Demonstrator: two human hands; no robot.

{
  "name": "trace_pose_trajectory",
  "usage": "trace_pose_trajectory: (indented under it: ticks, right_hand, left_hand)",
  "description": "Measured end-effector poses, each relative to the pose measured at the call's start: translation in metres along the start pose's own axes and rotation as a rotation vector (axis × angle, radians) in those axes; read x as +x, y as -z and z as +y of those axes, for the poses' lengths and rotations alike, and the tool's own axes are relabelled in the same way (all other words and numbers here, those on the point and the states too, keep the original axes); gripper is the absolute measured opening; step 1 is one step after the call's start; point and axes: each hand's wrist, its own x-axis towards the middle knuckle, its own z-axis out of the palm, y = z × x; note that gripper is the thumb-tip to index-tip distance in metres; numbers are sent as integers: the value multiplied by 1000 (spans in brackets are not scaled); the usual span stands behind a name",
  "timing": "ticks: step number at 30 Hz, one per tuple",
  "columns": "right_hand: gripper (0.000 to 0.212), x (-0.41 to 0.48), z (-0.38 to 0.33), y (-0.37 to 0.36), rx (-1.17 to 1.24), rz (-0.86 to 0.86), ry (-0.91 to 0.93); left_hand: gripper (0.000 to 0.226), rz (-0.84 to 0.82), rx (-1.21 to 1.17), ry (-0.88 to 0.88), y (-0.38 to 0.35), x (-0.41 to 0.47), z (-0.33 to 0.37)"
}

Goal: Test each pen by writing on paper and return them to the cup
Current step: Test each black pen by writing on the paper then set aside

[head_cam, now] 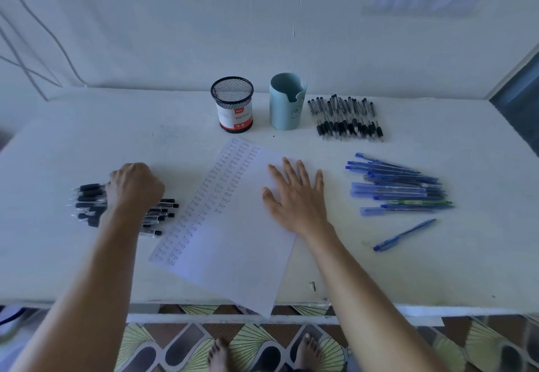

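A white sheet of paper (233,243) lies tilted on the table, with columns of small written words down its left part. My right hand (294,196) lies flat on the sheet's right edge, fingers spread. My left hand (135,186) is curled over a bunch of black pens (90,201) at the table's left and grips them. A black mesh cup (232,103) and a light blue cup (285,102) stand at the back. More black pens (347,119) lie right of the blue cup. Blue pens (399,186) lie in a heap at the right.
A single blue pen (404,235) lies apart near the front right. The white table's front edge (379,303) runs below the paper, whose corner overhangs it. A wall stands close behind the cups. My bare feet are on a patterned floor.
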Motion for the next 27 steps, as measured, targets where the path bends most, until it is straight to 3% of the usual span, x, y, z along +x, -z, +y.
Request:
trace_pose_trajectory:
  ticks: [6,10,12,14,17,21,24,27]
  right_hand:
    - [61,0,0,-1,12,13,-2]
    - [66,0,-1,-1,12,12,-1]
    - [72,0,0,-1,2,1,-4]
    - [77,0,0,0,-8,-4,-9]
    - [78,0,0,-1,-26,-3,-11]
    - [74,2,2,0,6,-16,-24]
    - [73,3,2,1,22,-27,-33]
    - [71,2,1,0,10,-5,-35]
  left_hand:
    - [22,316,-225,-118,-18,-3,-3]
    - [26,670,-392,-388,-23,-9,11]
    - [27,750,-555,-542,-17,-16,26]
    - [24,655,-790,-591,-7,-28,46]
    - [26,269,-1284,-398,3,-47,73]
    - [60,-243,-1748,-192,3,-51,85]
    - [45,-386,-1931,-133,0,-52,85]
    - [37,-398,-1998,-80,-5,-50,84]
